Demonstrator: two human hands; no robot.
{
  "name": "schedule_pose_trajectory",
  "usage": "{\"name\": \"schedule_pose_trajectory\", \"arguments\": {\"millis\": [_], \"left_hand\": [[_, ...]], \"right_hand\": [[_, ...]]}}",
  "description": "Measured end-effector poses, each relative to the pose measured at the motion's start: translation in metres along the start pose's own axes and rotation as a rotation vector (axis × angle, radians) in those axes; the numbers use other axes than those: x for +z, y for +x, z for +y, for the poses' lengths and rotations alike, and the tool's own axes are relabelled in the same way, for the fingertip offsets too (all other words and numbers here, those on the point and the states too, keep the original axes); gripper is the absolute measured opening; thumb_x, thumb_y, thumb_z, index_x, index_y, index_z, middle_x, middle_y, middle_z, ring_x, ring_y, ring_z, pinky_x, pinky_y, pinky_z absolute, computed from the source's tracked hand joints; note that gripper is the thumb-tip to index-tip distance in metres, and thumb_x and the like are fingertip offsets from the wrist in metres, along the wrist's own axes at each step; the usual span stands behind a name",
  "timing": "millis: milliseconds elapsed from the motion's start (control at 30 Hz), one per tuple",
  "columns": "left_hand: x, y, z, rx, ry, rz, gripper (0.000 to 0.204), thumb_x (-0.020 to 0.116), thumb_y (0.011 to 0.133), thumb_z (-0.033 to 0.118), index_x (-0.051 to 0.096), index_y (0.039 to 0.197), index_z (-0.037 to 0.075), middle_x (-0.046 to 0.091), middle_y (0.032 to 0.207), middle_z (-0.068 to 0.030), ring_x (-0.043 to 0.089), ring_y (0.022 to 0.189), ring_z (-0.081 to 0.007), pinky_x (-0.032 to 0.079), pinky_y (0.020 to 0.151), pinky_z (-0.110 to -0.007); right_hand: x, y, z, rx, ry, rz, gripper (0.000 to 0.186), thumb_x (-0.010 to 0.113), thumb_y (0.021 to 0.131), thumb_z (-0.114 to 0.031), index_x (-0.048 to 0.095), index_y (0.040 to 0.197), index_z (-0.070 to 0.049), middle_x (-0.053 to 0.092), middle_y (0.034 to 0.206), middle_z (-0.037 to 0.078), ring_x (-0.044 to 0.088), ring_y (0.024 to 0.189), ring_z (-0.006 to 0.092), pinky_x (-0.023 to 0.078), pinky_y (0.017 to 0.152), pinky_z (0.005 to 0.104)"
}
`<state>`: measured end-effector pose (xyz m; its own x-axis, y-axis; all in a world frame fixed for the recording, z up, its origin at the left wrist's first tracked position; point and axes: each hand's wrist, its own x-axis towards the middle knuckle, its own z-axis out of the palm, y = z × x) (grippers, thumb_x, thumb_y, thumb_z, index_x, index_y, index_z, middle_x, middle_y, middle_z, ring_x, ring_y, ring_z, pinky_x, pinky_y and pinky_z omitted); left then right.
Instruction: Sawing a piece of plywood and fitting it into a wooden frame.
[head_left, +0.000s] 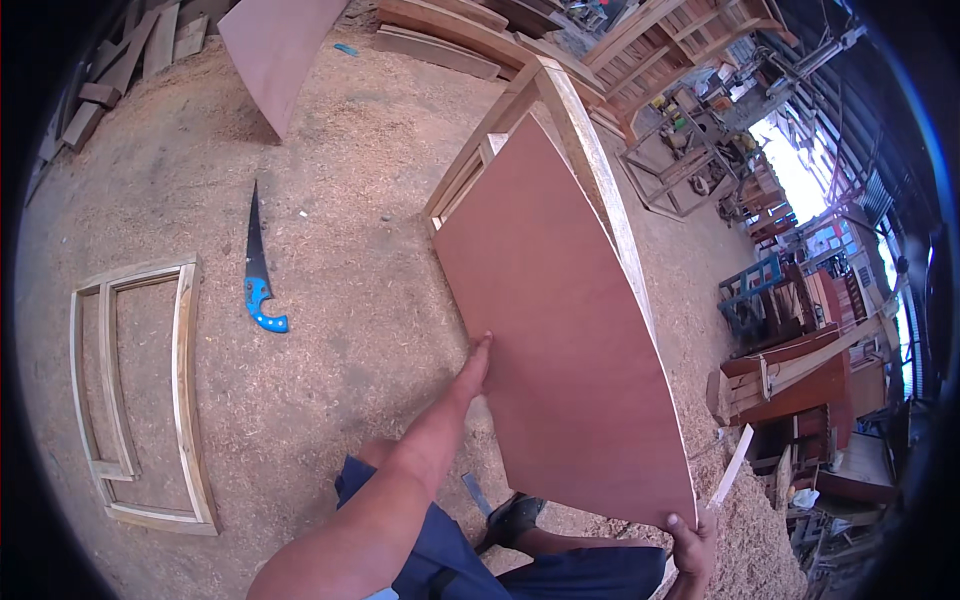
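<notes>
A reddish-brown plywood panel (pixel 570 330) slants in front of me, its far part lying against a wooden frame (pixel 585 150). My left hand (pixel 480 362) grips the panel's left edge near the middle, its fingers partly hidden. At the near right corner my right hand (pixel 692 545) is closed on the edge, thumb on the face and fingers behind. The panel covers much of the frame; light wooden rails show beyond its far end and along its right side.
A handsaw (pixel 258 270) with a blue handle lies on the dusty floor to the left. Farther left is a flat wooden frame (pixel 185 390). Another plywood sheet (pixel 275 50) stands at the far left. Timber (pixel 440 45) lies at the back; furniture parts (pixel 800 380) crowd the right.
</notes>
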<state>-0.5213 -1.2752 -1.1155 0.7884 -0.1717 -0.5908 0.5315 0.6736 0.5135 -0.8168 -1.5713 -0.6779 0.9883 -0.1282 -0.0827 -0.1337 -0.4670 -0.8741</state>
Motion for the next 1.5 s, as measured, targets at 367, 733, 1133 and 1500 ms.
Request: {"name": "schedule_pose_trajectory", "arguments": {"millis": [367,733,1133,1500], "left_hand": [[-0.048,0.005,0.011,0.156,0.144,0.105,0.114,0.048,0.099,0.082,0.002,0.174,0.01,0.012,0.18,-0.0204,0.015,0.166,-0.0387,0.026,0.128,-0.064],[-0.018,-0.028,-0.005,-0.116,0.141,0.341,0.13,0.044,0.091,0.094,-0.001,0.173,0.003,0.015,0.179,-0.0256,0.026,0.161,-0.0476,0.029,0.126,-0.067],[-0.046,-0.033,0.017,-0.149,0.09,0.274,0.144,0.055,0.081,0.099,0.014,0.17,-0.006,0.025,0.175,-0.0276,0.031,0.158,-0.0497,0.032,0.119,-0.077],[-0.005,-0.048,0.04,-0.08,0.02,0.01,0.131,0.05,0.083,0.1,0.027,0.172,0.007,0.032,0.176,-0.0167,0.031,0.161,-0.0398,0.027,0.123,-0.073]], "right_hand": [[0.028,0.012,0.018,0.148,0.104,-0.108,0.037,0.085,0.094,-0.019,0.076,0.122,0.004,0.079,0.115,0.011,0.074,0.109,0.023,0.059,0.099,0.0413],[0.013,-0.014,-0.081,0.333,0.028,-0.564,0.051,0.08,0.096,-0.017,0.067,0.141,0.003,0.075,0.13,0.01,0.067,0.124,0.0191,0.05,0.107,0.0349],[0.093,-0.013,-0.069,-0.161,-0.73,0.14,0.029,0.077,0.099,-0.023,0.068,0.095,0.004,0.058,0.064,0.011,0.052,0.057,0.0176,0.044,0.057,0.0373],[0.078,0.009,-0.032,-0.1,-0.894,0.263,0.032,0.077,0.103,-0.024,0.07,0.105,0.008,0.071,0.076,0.013,0.064,0.067,0.0166,0.053,0.065,0.0352]]}}
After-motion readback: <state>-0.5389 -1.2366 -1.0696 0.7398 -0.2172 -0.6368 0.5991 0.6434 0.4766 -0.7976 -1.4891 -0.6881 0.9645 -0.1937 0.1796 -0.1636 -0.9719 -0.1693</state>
